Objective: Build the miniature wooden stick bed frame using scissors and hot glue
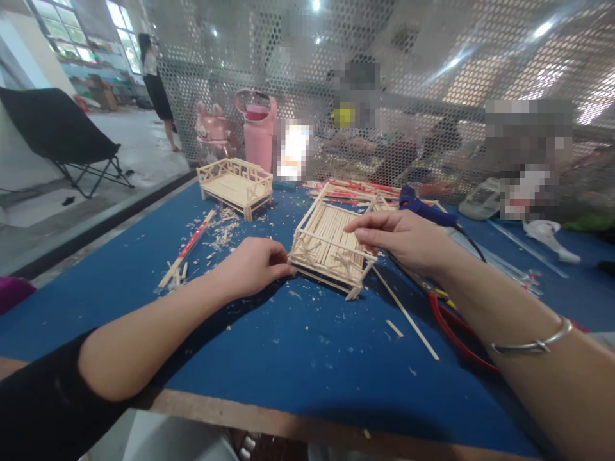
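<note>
A miniature daybed of thin wooden sticks (331, 240) stands on the blue tabletop in front of me, with a slatted base and low rails. At its left front corner, my left hand (257, 266) is closed, thumb and fingers gripping the frame low down. My right hand (398, 240) hovers over the right side with thumb and fingertips pinched together; whatever lies between them is too small to make out. A similar finished-looking miniature daybed (235, 184) sits at the back left. One long loose stick (406, 314) lies beside the right front corner.
Right of the work lie a blue glue gun (425, 208) and red-handled scissors (456, 333), partly under my right arm. Stick bundles in red wrapping (355, 191) and a pink tumbler (259, 134) stand or lie along the perforated metal screen (307, 77). Wood scraps (223, 234) litter the left.
</note>
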Tool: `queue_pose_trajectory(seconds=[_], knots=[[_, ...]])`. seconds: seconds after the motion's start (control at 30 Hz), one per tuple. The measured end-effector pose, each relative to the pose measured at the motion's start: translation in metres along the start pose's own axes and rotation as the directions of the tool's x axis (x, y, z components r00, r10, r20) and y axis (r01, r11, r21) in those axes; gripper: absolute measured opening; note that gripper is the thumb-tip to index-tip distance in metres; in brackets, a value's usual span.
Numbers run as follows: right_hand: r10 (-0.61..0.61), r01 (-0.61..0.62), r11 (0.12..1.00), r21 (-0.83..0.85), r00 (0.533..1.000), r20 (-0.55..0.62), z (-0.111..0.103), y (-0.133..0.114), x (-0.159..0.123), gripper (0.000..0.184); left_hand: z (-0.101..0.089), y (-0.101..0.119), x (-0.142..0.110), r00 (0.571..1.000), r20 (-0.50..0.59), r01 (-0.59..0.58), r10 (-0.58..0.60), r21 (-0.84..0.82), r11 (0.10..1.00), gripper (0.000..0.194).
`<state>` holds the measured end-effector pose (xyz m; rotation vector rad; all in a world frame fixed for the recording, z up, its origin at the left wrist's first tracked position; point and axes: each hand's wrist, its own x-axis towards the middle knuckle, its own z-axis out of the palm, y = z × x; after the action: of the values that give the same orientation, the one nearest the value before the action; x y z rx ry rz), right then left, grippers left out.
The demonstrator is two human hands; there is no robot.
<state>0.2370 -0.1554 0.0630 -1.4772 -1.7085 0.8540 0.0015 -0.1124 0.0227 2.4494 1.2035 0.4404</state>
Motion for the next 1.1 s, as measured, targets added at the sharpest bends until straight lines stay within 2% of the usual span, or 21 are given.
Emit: queue_pose_trajectory(seconds=[0.13,0.23,0.27,0.3,0.37,0.43,0.47,0.5,0.57,0.63,0.7,0.8,0.97,1.03,1.1], knots=[[0.025,-0.018,0.998,0.058,0.993,-0.118,-0.008,-0.001,-0.013,0.027,-0.002,0.003,-0.004,0.999,0.033,-0.031,0.030,0.014,0.999,0.027],[0.013,-0.006,0.998,0.058,0.992,-0.123,-0.007,0.004,-0.029,0.041,-0.006,0.004,-0.011,0.997,0.072,-0.047,0.042,0.073,0.996,0.027],[0.013,-0.007,0.999,0.050,0.993,-0.116,-0.005,0.006,-0.035,0.043,-0.009,0.004,-0.013,0.998,0.052,-0.026,0.020,0.116,0.993,0.025],[0.011,-0.006,0.999,0.048,0.994,-0.109,-0.003,0.008,-0.040,0.046,-0.013,0.006,-0.015,1.000,-0.003,0.008,-0.008,0.156,0.988,0.025],[0.003,0.003,0.998,0.059,0.995,-0.100,0.003,0.011,-0.047,0.049,-0.024,0.012,-0.017,0.981,-0.195,0.055,-0.018,0.189,0.980,0.030],[-0.015,0.021,0.998,0.061,0.996,-0.086,0.010,0.014,-0.051,0.049,-0.036,0.023,-0.016,0.928,-0.359,-0.039,0.099,0.170,0.985,0.041],[-0.028,0.033,0.998,0.052,0.996,-0.080,0.013,0.015,-0.052,0.048,-0.042,0.030,-0.013,0.908,-0.369,-0.146,0.200,0.170,0.975,0.048],[-0.040,0.043,0.998,0.037,0.996,-0.083,0.016,0.016,-0.052,0.047,-0.047,0.037,-0.008,0.898,-0.323,-0.254,0.298,0.171,0.952,0.055],[-0.050,0.051,0.999,0.007,0.992,-0.112,0.023,0.017,-0.051,0.045,-0.053,0.051,0.003,0.911,-0.113,-0.379,0.396,0.147,0.914,0.070],[-0.039,0.038,0.999,-0.013,0.989,-0.145,0.029,0.018,-0.050,0.043,-0.052,0.062,0.014,0.921,0.050,-0.390,0.387,0.131,0.911,0.077],[-0.031,0.025,0.999,-0.040,0.987,-0.155,0.034,0.019,-0.050,0.043,-0.047,0.066,0.021,0.924,0.109,-0.379,0.366,0.145,0.914,0.077],[-0.045,0.028,0.993,-0.117,0.989,-0.143,0.038,0.020,-0.050,0.042,-0.039,0.064,0.021,0.910,0.089,-0.413,0.404,0.163,0.896,0.071],[-0.075,0.022,0.958,-0.285,0.982,-0.175,0.036,0.020,-0.052,0.040,-0.031,0.046,0.008,0.891,-0.054,-0.441,0.452,0.144,0.886,0.063],[-0.073,0.011,0.945,-0.328,0.982,-0.176,0.035,0.020,-0.052,0.043,-0.029,0.036,0.006,0.893,-0.112,-0.433,0.437,0.056,0.900,0.062],[-0.048,-0.010,0.944,-0.331,0.985,-0.165,0.035,0.022,-0.052,0.048,-0.027,0.025,0.008,0.920,-0.190,-0.372,0.342,-0.156,0.915,0.057]])
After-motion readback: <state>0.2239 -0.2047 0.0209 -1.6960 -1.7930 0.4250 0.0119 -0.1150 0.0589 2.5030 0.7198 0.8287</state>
